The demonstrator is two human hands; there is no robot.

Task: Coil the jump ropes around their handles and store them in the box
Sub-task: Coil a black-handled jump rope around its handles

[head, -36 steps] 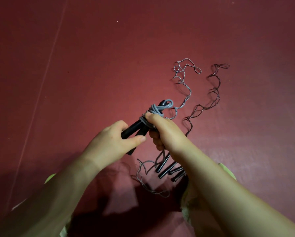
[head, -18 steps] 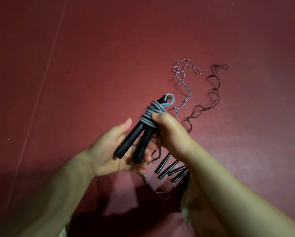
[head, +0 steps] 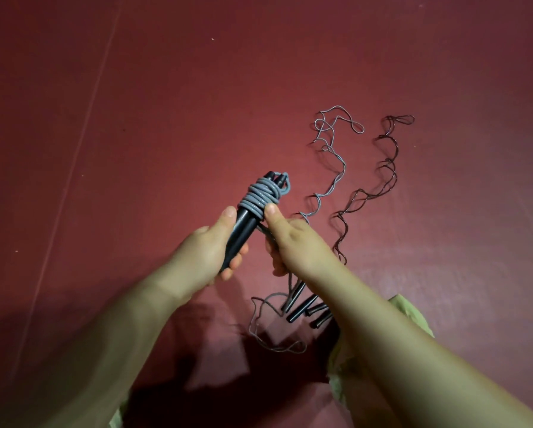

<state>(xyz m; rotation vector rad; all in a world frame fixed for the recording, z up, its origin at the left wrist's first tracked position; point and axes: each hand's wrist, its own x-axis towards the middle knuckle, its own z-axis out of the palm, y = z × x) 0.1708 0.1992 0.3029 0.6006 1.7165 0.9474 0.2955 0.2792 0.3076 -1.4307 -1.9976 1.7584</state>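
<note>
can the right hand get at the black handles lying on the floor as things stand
Probably not yet. The right hand is busy pinching the grey rope wound on the pair that the left hand grips. The floor handles lie just under its forearm, with nothing over them, so once freed it likely could.

Dark red floor (head: pixel 197 103), a faint straight seam line (head: pixel 74 168) crossing its left part, small white specks (head: pixel 212 39) on it, pale green cloth (head: pixel 413 316) at its lower right

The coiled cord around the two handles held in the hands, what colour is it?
Grey-blue cord, wound on black handles; the head view shows it.
</note>
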